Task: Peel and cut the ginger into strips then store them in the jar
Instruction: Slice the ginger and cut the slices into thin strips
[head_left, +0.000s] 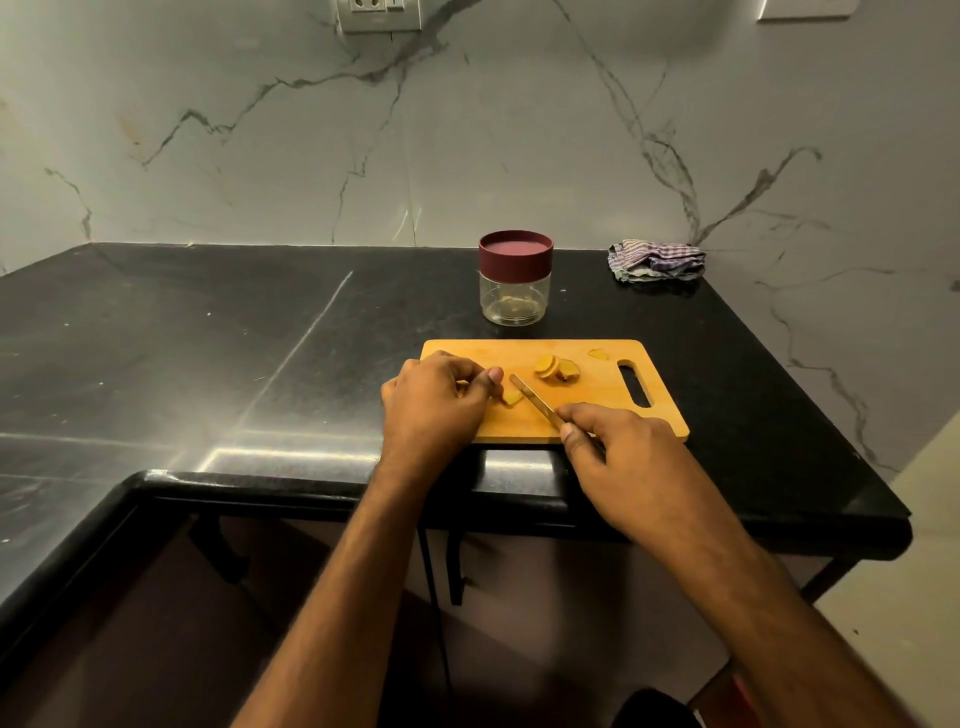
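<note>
1. Ginger on a wooden cutting board (597, 415), which lies on the black stone surface (208, 338) near its front edge, handle slot to the right.
2. Left hand (434, 402) rests on the board's left end, fingers (491, 375) curled closed, pinning a small ginger piece (511, 398) that shows just beside the fingertips.
3. Right hand (618, 457) sits over the board's front edge, fingers closed around the handle of a knife (535, 401); the handle itself is hidden inside the grip.
4. Knife blade points away and to the left, tip near the left thumb, just right of the pinned piece. Cannot tell whether the edge touches the board.
5. Stack of sliced ginger rounds (557, 369) lies at the board's middle, toward the far edge, apart from both hands.
6. One small scrap (599, 354) lies near the far edge beside the handle slot.
7. Clear jar (514, 296) stands upright behind the board, not touching it, with a maroon lid (515, 254) on. A few pale pieces show at its bottom.
8. Crumpled checked cloth (657, 261) lies at the back right of the surface, against the marble wall.
</note>
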